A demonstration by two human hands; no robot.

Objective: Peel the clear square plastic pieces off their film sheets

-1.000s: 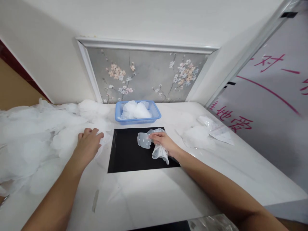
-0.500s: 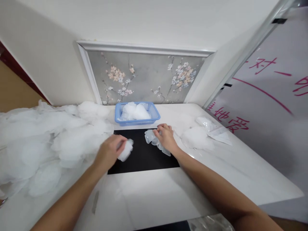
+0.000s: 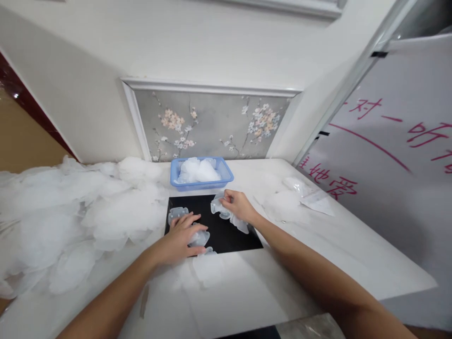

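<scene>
My left hand (image 3: 177, 241) lies with spread fingers over translucent white scalloped pieces (image 3: 200, 238) on the black mat (image 3: 224, 238). Part of those pieces is hidden beneath the fingers. One more thin white piece (image 3: 207, 270) hangs over the mat's near edge onto the table. On the mat's right side, my right hand (image 3: 240, 207) has its thumb and fingers pinched on a translucent white scalloped piece (image 3: 216, 204). Further thin pieces (image 3: 240, 223) lie under that hand.
Behind the mat stands a blue plastic basket (image 3: 201, 186) with white pieces inside. A big heap of white pieces (image 3: 116, 212) covers the table's left. To the right are a smaller white pile (image 3: 286, 206) and a clear plastic bag (image 3: 319, 202). A whiteboard (image 3: 388, 188) stands at right.
My left hand has let go of the white piece it held and opened out flat over the mat. White pieces now lie spread there. My right hand keeps its pinch at nearly the same place.
</scene>
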